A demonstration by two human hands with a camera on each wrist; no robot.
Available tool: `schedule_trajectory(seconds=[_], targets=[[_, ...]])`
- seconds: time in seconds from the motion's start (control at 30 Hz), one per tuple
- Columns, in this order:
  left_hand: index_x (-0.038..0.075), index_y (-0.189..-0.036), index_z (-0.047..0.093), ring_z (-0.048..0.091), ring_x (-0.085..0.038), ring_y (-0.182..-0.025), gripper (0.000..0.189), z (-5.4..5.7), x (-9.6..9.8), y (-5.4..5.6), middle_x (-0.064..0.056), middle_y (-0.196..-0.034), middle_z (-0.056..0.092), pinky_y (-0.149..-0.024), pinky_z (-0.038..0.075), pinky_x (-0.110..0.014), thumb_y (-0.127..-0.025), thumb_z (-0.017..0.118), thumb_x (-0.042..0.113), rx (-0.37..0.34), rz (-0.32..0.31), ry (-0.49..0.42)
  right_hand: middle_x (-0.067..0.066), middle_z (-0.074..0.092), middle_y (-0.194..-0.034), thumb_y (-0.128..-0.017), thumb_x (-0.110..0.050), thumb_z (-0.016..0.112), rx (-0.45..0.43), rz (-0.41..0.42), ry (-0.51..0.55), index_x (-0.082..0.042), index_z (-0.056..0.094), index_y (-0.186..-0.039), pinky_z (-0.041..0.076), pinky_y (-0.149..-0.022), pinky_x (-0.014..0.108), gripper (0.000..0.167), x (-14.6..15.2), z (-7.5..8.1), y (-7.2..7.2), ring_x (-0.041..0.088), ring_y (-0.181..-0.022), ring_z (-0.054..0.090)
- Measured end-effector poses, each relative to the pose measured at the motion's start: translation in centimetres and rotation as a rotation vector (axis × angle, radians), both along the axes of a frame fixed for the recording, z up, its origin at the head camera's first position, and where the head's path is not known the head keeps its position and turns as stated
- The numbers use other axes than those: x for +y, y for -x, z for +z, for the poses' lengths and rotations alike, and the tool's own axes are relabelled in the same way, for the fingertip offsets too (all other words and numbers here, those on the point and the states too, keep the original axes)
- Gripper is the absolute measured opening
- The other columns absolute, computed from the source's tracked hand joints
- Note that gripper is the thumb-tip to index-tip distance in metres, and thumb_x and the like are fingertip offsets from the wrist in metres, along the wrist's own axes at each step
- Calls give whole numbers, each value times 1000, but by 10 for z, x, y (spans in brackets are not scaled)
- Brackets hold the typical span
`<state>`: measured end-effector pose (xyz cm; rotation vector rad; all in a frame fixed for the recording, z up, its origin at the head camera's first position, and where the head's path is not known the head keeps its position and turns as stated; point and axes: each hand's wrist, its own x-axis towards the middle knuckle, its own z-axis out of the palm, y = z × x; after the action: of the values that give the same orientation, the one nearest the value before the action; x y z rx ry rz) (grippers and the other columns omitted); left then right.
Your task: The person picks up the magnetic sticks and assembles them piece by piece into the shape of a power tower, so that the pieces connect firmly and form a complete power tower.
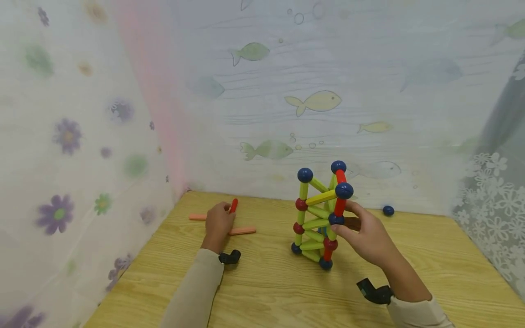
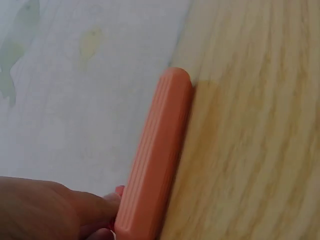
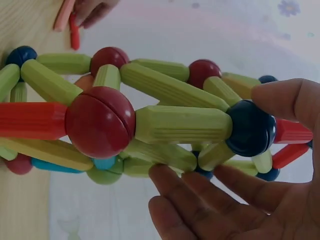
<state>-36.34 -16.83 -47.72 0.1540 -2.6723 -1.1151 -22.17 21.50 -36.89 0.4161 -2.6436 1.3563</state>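
On the table stands a tower of magnetic sticks and balls [image 1: 301,215], mostly yellow-green sticks with red and dark blue balls. My right hand [image 1: 369,234] holds its right side, thumb on a dark blue ball [image 3: 251,128] and fingers curled behind the sticks. Left of the tower, my left hand [image 1: 219,222] pinches a red stick [image 1: 234,205], which tilts upward. One orange stick [image 1: 243,231] lies just right of that hand; another orange stick [image 1: 198,217] pokes out on its left. The left wrist view has an orange stick [image 2: 157,155] close up, hiding most of the red one.
A loose dark blue ball [image 1: 388,210] sits at the back right of the wooden table [image 1: 270,291]. Behind the table hangs a curtain with fish prints [image 1: 313,101]; a flowered curtain [image 1: 67,136] borders the left side.
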Motion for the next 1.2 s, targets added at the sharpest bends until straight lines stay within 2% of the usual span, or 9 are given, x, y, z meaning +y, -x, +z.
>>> schedule_trajectory(seconds=[0.17,0.27,0.53,0.73,0.87,0.93,1.0,1.07,1.2], targets=[[8,-134,68,63,-23,-71,37,2,-5,-3,-14,-122,73,-49,44,-29,-98,62,6,-37,-18,93,12,68,-130,-103,-28,66,43,-10,18,-10,49,-149,59,-94,37,53,0,-1,2,27,-113,71],[11,-135,69,49,-20,-61,46,3,-7,-4,-12,-122,73,-44,33,-27,-91,56,-1,-78,-69,149,9,71,-123,-103,-25,65,65,-20,18,-10,54,-144,56,-90,24,45,0,0,2,22,-108,71],[20,-128,73,59,-19,-70,38,3,-8,-4,-6,-113,75,-53,44,-30,-91,73,12,-97,-153,325,9,72,-119,-103,-21,64,84,-22,19,-8,57,-139,55,-87,22,39,0,-2,2,21,-103,71],[15,-131,73,61,-22,-75,36,4,-9,-5,-10,-130,71,-58,45,-29,-96,68,9,-100,-219,258,10,72,-120,-103,-22,64,78,-31,14,-8,56,-139,55,-87,22,40,1,-2,3,22,-104,71],[15,-144,63,65,-23,-87,46,15,-8,-6,-11,-131,69,-66,49,-32,-98,62,9,-114,-239,204,9,72,-120,-103,-24,65,68,-38,12,-9,56,-140,55,-87,23,41,2,-2,2,21,-104,71],[13,-148,57,67,-24,-92,48,27,-4,-7,-12,-129,68,-68,53,-34,-100,60,11,-70,-257,147,9,72,-119,-103,-24,65,70,-38,10,-9,56,-139,55,-87,23,40,3,-2,2,21,-103,71],[11,-149,56,67,-24,-99,46,42,3,-8,-12,-126,67,-72,56,-36,-103,59,14,30,-285,85,8,72,-117,-103,-23,64,79,-30,9,-9,57,-136,55,-87,23,36,3,-2,2,20,-102,70],[11,-146,59,66,-24,-102,42,61,14,-14,-11,-126,65,-74,57,-36,-105,60,18,170,-334,16,7,72,-115,-103,-22,64,95,-14,9,-9,59,-132,55,-87,23,32,4,-2,2,19,-100,70],[18,-141,63,65,-19,-107,37,100,40,-42,-3,-125,68,-83,53,-38,-104,66,22,469,-432,-144,6,71,-114,-105,-19,62,129,46,22,-9,60,-129,56,-88,23,26,6,-5,4,19,-102,70]])
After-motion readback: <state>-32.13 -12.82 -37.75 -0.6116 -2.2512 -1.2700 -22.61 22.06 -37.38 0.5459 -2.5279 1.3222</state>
